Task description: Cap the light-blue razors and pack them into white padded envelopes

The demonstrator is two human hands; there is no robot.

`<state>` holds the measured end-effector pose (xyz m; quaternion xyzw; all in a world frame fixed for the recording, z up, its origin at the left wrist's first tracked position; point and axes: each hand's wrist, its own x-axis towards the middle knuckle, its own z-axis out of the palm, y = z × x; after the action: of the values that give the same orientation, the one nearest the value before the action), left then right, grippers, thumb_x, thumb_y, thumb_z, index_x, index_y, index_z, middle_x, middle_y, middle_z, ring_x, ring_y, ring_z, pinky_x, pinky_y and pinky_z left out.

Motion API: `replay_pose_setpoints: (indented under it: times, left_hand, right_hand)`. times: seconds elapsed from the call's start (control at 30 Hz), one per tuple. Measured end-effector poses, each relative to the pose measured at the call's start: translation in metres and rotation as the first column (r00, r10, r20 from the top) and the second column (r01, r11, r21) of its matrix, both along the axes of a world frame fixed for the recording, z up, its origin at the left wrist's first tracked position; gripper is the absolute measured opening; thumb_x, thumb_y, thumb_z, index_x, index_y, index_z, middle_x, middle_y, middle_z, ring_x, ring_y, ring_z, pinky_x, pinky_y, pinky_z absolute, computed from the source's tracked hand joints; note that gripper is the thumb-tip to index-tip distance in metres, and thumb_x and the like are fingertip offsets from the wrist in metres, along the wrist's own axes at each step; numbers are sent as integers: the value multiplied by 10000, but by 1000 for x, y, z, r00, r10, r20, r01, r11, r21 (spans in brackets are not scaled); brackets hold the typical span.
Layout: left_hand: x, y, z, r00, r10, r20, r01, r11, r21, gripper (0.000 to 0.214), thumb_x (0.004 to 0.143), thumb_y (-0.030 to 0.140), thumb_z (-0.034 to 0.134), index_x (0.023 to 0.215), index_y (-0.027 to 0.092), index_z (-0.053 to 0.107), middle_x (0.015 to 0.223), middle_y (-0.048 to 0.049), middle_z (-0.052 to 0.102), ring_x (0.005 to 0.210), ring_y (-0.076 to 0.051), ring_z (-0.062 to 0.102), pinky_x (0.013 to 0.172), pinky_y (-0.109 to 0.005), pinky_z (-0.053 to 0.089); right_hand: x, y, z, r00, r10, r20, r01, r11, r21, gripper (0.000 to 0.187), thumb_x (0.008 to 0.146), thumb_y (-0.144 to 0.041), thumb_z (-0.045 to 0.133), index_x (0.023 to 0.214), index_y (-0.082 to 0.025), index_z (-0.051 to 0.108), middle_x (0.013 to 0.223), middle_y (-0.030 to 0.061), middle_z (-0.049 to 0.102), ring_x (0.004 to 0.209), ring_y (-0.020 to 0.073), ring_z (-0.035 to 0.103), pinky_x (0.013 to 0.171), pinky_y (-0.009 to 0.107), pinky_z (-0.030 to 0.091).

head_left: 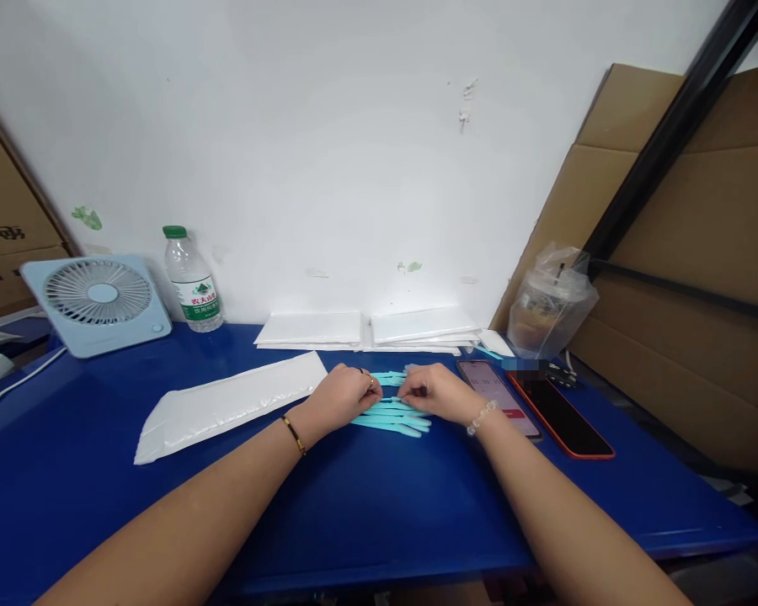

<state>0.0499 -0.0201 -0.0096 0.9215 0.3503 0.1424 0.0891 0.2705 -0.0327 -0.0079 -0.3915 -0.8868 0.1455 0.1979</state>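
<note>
Both of my hands rest on a small pile of light-blue gloves (pixel 392 414) in the middle of the blue table (pixel 366 505). My left hand (pixel 342 396) has its fingers curled and pinches the left part of the gloves. From the right, my right hand (pixel 435 392) pinches the same pile, fingers bent inward. The fingertips of the two hands nearly meet over the gloves. A long white padded bag (pixel 227 404) lies flat just left of my left hand.
Two stacks of white bags (pixel 366 328) lie against the wall. Two phones (pixel 531 404) lie right of my right hand, behind them a plastic cup in a bag (pixel 547 311). A small fan (pixel 98 303) and water bottle (pixel 193 282) stand at back left. Cardboard leans at right.
</note>
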Motion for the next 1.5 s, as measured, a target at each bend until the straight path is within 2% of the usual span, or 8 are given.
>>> replay_pose_setpoints:
  times: [0.1,0.23,0.53,0.9,1.2,1.3,1.4,1.5]
  left_hand:
    - [-2,2,1,1000,31,6,-31,999,27,223,840,316,454,805,220,652,800,-12,660,771,-165,574,719,-274,354]
    - [-9,9,1,985,173,14,-173,979,106,221,816,351,496,894,217,653,925,-44,641,907,-214,548,754,-301,355]
    - [-10,12,0,975,221,-22,-219,974,65,185,800,326,502,758,207,637,784,-35,640,787,-192,554,689,-289,353]
    - [-9,12,-1,974,227,-19,-226,973,56,123,781,272,546,706,203,615,733,-15,636,700,-173,555,612,-264,317]
    - [-5,8,0,995,104,7,-103,994,-28,148,778,323,550,725,213,634,712,15,643,669,-139,558,615,-245,341]
    - [-7,8,0,993,116,30,-116,993,8,201,804,384,517,827,233,649,804,6,651,752,-152,569,652,-250,361]
    - [-10,10,-3,984,180,13,-180,977,116,226,831,352,477,928,243,649,938,-19,640,868,-187,558,704,-278,367]
    - [-11,13,-6,978,207,-13,-202,967,157,237,841,332,460,955,245,648,983,-28,630,914,-204,545,723,-295,368]
  right_hand:
    - [11,3,1,997,-67,-34,67,998,-3,162,774,-170,543,823,-207,692,783,25,653,684,133,583,631,230,424]
    - [26,11,-1,972,-231,-45,233,970,73,194,771,-162,536,894,-210,678,836,38,643,721,148,575,665,253,426]
    - [26,15,-7,972,-224,66,221,974,54,122,778,-196,546,756,-190,666,798,36,622,689,146,561,636,250,409]
    - [20,9,-4,981,-190,-26,186,976,-116,174,809,-310,530,790,-193,657,715,10,600,610,121,527,558,231,396]
    - [11,4,-2,994,-81,-79,67,984,-167,167,796,-292,554,797,-192,687,764,27,645,649,133,577,604,236,440]
    - [23,7,3,975,-197,-98,190,979,-74,159,794,-258,541,821,-195,685,814,33,657,713,149,588,660,250,447]
    - [37,14,2,930,-360,-79,365,929,63,153,777,-206,530,831,-199,674,828,37,645,725,157,571,680,266,437]
    - [42,21,-5,928,-372,-25,373,925,76,146,757,-221,559,854,-207,668,837,33,627,709,151,557,665,262,430]
